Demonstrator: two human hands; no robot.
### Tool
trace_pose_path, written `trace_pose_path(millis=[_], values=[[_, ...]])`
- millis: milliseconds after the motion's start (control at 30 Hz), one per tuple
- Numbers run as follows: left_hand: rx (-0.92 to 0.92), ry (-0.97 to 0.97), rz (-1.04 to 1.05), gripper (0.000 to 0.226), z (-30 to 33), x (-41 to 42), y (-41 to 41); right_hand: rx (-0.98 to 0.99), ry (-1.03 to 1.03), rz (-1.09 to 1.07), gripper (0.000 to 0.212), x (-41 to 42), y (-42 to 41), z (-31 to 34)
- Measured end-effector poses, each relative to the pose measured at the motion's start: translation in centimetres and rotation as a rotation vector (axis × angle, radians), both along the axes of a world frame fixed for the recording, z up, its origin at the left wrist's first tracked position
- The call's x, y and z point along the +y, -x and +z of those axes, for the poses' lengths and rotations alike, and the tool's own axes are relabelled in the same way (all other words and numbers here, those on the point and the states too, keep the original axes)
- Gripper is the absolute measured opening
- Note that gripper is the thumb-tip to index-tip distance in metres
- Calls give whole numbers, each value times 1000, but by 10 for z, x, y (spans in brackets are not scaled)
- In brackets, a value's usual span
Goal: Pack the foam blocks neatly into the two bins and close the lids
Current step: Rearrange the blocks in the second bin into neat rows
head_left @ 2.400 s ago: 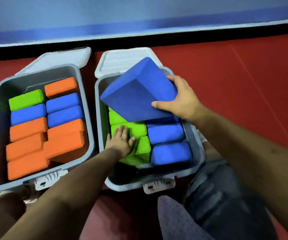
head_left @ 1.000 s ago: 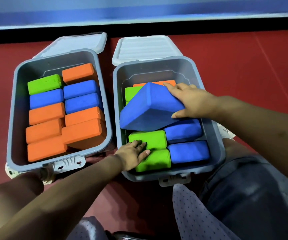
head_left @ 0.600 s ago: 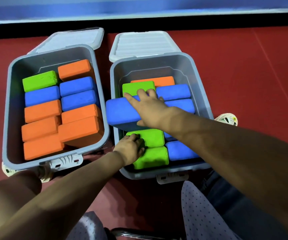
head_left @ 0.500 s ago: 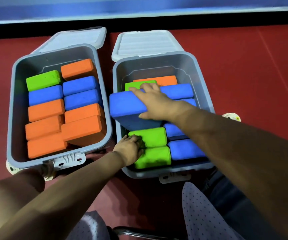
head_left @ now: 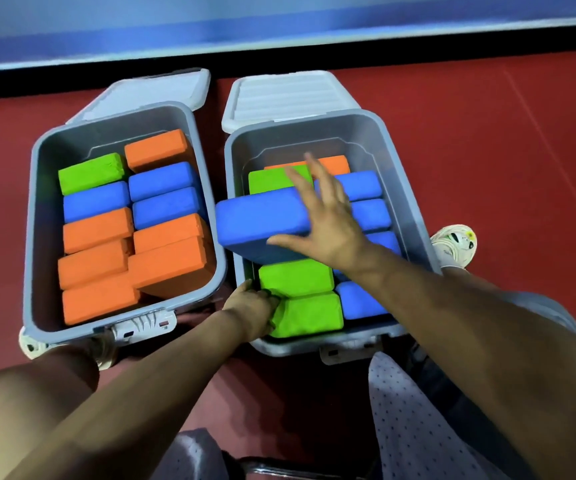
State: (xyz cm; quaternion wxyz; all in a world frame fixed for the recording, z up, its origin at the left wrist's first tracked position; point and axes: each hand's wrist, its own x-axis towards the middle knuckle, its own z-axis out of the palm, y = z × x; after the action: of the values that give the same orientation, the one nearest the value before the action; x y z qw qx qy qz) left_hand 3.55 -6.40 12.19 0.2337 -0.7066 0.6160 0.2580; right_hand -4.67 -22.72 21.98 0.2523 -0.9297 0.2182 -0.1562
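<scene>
A big blue block point(head_left: 262, 220) is laid across the top of the right bin point(head_left: 414, 216), with one end sticking out over its left wall. It is touched by the right hand point(head_left: 328, 220), fingers spread flat. A green block point(head_left: 305, 315) is pressed by the left hand point(head_left: 253, 311), fingers curled on it. Both lids are open.

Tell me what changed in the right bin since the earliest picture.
The big blue block came down from tilted above the right bin to lie across its left rim. The right hand let go and opened over it. The left hand stayed on the green blocks; the left bin is unchanged.
</scene>
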Motion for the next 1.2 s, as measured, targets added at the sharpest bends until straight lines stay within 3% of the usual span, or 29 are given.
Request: trace_pose_path(millis=[67,100,167,233,267,333,533,733,800,900,1033,1133,1200], values=[[13,25,27,54,1,-3,-5,-229,-239,-301,85,9,32,-17],[22,15,33,53,1,-5,-8,-208,-408,-449,74,14,46,-26],[28,-19,19,53,3,-9,-12,128,-589,-614,50,17,71,-53],[21,-46,1,54,5,-12,-13,526,-592,-486,24,19,86,-81],[14,-53,0,57,5,-13,-13,652,-584,-403,17,20,88,-90],[2,-44,29,58,2,-13,-10,756,-610,-336,28,21,84,-101],[-106,-6,145,66,-13,-18,9,820,-665,-325,46,25,73,-112],[-79,40,250,49,-20,-24,0,406,-948,-611,41,25,81,-122],[-48,72,271,34,-21,-25,-2,447,-849,-516,48,25,87,-122],[21,105,325,11,-23,-24,-4,540,-518,-149,53,28,93,-117],[82,136,338,6,-24,-22,-11,757,-37,163,63,24,89,-110],[108,127,346,15,-25,-22,-13,908,114,262,72,22,79,-111],[125,133,369,7,-26,-24,-14,960,195,302,70,25,74,-112]])
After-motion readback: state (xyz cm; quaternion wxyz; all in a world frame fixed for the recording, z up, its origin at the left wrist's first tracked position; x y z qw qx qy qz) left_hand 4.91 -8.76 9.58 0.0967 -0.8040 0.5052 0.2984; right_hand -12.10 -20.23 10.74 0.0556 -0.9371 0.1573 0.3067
